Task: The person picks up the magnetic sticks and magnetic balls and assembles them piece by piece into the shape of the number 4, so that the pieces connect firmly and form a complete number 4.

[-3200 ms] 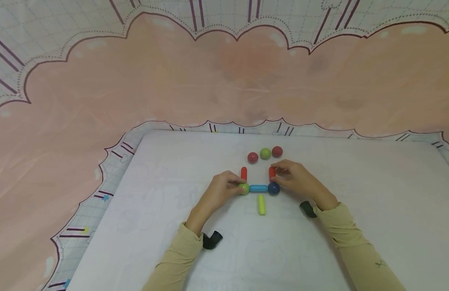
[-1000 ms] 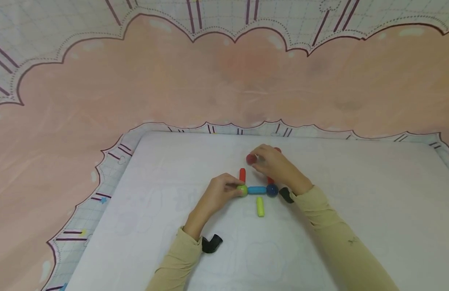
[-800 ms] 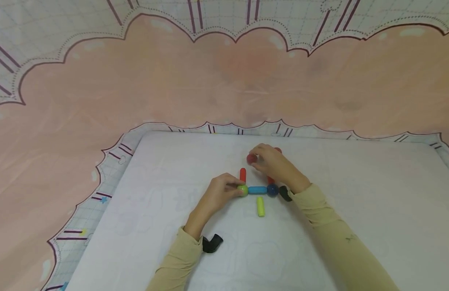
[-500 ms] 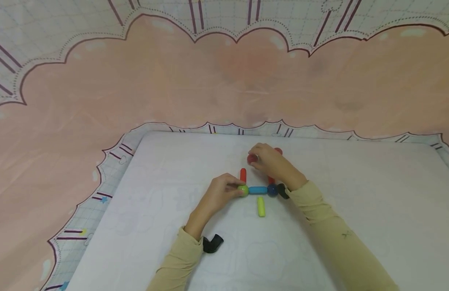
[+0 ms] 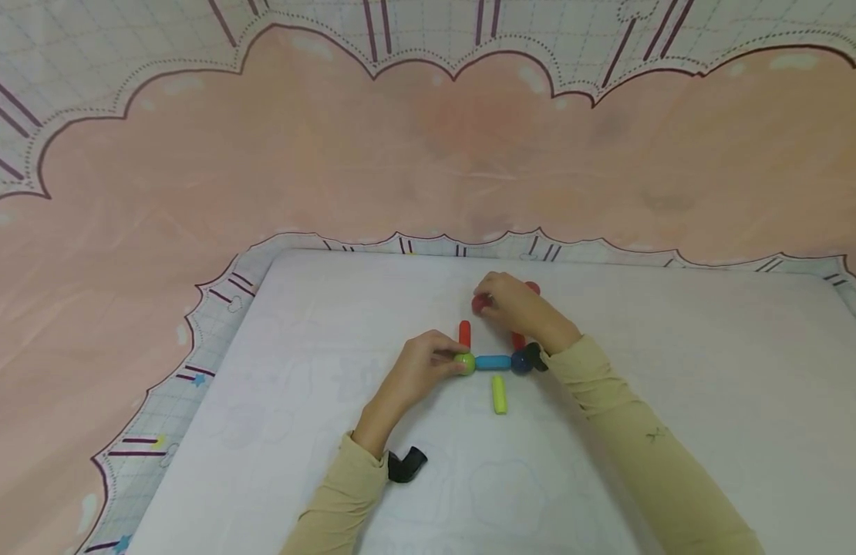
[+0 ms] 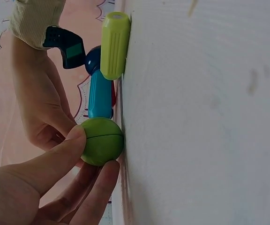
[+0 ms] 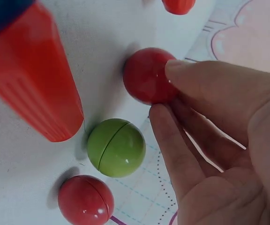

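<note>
Khaki sleeves (image 5: 636,432) stretch over the white tabletop (image 5: 275,432) from its near side. The left hand (image 5: 416,364) pinches a green ball (image 5: 466,364) between thumb and fingers, while the right hand (image 5: 517,306) is farther out, its thumb and fingertips gripping a red ball (image 7: 146,75) — whether that ball touches the tabletop I can't tell.

From the pinched ball a blue rod (image 5: 493,362) runs across to a dark blue ball (image 5: 520,363), and from each end a red rod points away: the left red rod (image 5: 465,333) in plain sight, the right red rod (image 5: 517,341) partly behind the hand. A black wrist piece (image 5: 535,357) overlaps the dark blue ball's edge. Near the blue rod, on the sleeves' side, lies a yellow-green rod (image 5: 499,395).

A second green ball (image 7: 116,147) and another red ball (image 7: 86,199) sit beside the right hand — seen from above, it covers the green one. Peach-printed cloth (image 5: 428,162) spreads beyond.
</note>
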Demonstrator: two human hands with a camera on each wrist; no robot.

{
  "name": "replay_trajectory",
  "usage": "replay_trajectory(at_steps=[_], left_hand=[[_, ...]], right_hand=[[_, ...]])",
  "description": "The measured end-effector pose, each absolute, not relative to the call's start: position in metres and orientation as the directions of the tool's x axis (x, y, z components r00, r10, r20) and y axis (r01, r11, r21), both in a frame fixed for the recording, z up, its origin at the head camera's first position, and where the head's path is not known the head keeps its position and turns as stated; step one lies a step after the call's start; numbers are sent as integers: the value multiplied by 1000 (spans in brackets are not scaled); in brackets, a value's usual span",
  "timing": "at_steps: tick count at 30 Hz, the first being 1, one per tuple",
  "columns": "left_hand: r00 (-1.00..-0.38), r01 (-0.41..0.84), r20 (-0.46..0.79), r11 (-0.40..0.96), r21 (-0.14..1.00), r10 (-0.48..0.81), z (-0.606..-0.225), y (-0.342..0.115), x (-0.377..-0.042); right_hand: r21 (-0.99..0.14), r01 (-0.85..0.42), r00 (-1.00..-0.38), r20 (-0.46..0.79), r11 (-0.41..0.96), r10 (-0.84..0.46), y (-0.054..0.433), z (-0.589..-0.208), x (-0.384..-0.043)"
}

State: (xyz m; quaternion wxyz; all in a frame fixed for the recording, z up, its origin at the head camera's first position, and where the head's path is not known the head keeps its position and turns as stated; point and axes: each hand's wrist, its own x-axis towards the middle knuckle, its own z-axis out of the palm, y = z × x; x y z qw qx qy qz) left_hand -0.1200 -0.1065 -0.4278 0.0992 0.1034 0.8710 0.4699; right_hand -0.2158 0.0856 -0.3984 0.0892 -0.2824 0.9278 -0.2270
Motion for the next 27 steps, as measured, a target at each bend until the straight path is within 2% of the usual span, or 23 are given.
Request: replay_trajectory(at_steps=[11, 27], left_hand=[[-957, 92, -75, 537, 839, 282, -428, -107, -120], [-956, 107, -60, 534, 839, 286, -428, -107, -119]], right_hand=[[-530, -366, -851, -142, 765, -506, 83, -396, -218], [-524, -437, -821, -99, 731, -562, 76, -396, -223]])
